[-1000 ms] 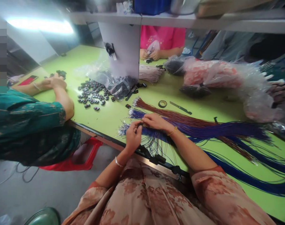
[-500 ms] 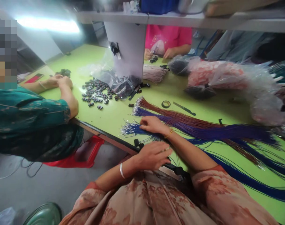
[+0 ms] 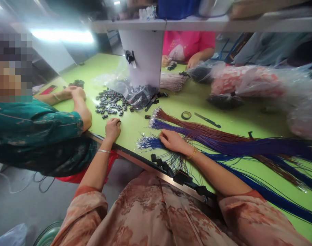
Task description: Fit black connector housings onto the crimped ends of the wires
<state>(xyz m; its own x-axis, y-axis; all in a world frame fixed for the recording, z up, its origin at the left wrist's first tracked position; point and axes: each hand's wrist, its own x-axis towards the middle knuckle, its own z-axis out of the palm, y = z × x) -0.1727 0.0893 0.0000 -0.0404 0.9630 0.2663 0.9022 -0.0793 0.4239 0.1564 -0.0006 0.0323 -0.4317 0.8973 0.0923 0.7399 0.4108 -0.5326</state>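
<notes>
My left hand [image 3: 113, 130] is at the near table edge, its fingers pinched round a small black connector [image 3: 118, 121], just below a spread of black connectors [image 3: 111, 101]. Resting on the blue wires [image 3: 154, 141], near their silvery tips, my right hand [image 3: 172, 140] has curled fingers; whatever they hold is hidden. Purple wires [image 3: 171, 127] and brown wires [image 3: 171, 118] lie just beyond it. Black connectors with thin wires [image 3: 183, 176] sit along the table edge in front of my body.
A roll of tape [image 3: 186, 115] and a flat dark tool [image 3: 207, 120] lie beyond the wires. Clear bags [image 3: 142, 97] stand by a white upright panel [image 3: 143, 58]. A person in green works at the left, another in pink across the green table [image 3: 130, 128].
My left hand has moved from beside my right wrist, left and forward to the loose connectors, and its fingers have closed. My right hand stays on the blue wires.
</notes>
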